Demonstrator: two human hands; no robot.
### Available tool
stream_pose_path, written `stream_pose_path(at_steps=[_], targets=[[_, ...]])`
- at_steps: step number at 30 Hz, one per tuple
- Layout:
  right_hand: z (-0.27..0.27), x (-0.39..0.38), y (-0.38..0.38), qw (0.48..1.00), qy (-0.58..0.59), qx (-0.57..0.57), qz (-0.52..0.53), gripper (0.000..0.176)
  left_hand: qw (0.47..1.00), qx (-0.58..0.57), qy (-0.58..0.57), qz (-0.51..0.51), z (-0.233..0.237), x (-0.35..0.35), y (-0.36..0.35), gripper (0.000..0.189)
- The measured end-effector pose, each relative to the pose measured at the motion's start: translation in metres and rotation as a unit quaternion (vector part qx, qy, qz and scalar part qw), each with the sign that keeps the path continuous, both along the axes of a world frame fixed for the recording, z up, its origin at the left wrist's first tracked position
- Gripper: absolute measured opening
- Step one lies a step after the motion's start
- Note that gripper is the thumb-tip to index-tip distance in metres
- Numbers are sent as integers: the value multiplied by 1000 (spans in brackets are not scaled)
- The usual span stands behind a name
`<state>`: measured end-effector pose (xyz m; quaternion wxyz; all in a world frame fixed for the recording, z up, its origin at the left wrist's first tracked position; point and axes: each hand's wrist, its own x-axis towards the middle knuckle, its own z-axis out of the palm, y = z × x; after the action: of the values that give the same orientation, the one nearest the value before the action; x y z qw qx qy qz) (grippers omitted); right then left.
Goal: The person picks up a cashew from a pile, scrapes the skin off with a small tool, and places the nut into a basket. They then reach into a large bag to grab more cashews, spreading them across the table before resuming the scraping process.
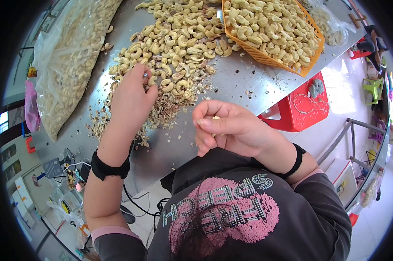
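Observation:
My left hand, with a ring on one finger, reaches into the near side of a loose heap of cashew nuts. One pale cashew sits between its thumb and curled fingers. Closer to my body, my right hand is held palm-up over the table edge. Its fingers are folded around a cashew, which shows only in small part beside the thumb. Between the two hands lie broken bits of peeled brown skin, mixed with nut fragments.
An orange basket full of cashews stands at the back right of the metal table. A large clear bag of cashews lies along the left. Beside the right edge is a red stool with a grey cloth and cord on it.

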<state>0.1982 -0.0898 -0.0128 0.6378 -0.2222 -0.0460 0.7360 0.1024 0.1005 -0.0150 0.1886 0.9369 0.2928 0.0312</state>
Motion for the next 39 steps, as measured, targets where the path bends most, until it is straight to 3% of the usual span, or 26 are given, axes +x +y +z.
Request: stream_pose_path(at_steps=[2,4,5,7,8,10,11,13,14,19,21,24,31,34,36,39], targets=[[1,-1,2,1000,-15,4,0,10,1000,6,-18,-7,0,-2,0,21],[2,-2,2,1000,-30,8,0,11,994,-102,-10,46,2,-4,0,22],[1,-2,2,999,-41,13,0,12,994,-102,-11,46,4,-5,0,22],[-2,-2,1,998,-52,18,-1,14,968,-209,-109,83,13,-9,-2,23],[-5,-3,1,999,-45,26,-3,14,968,-210,-109,82,20,-10,-3,23],[-6,-3,1,999,-36,34,-5,14,896,-402,-149,117,36,-15,-9,25],[-4,-5,1,999,-48,24,-9,14,896,-403,-149,117,43,-17,-13,25],[1,-7,3,998,-59,13,-12,15,841,-502,-153,129,53,-23,-21,24],[4,-7,4,995,-101,14,-12,14,841,-502,-154,130,55,-26,-24,24],[20,-12,7,967,-255,-19,-22,17,738,-644,-187,77,61,-35,-38,26],[22,-13,5,928,-369,14,-47,21,745,-630,-208,71,60,-35,-46,26],[20,-16,5,897,-433,17,-90,20,760,-599,-242,62,63,-34,-57,24],[25,-16,2,893,-445,-2,-70,20,837,-478,-267,2,57,-39,-66,21],[23,-16,3,859,-499,42,-105,20,834,-504,-224,-1,59,-42,-60,22],[26,-15,4,932,-350,-28,-86,20,818,-534,-214,8,69,-40,-61,26],[17,-15,3,965,-246,2,-89,22,806,-562,-187,5,72,-42,-60,32]])
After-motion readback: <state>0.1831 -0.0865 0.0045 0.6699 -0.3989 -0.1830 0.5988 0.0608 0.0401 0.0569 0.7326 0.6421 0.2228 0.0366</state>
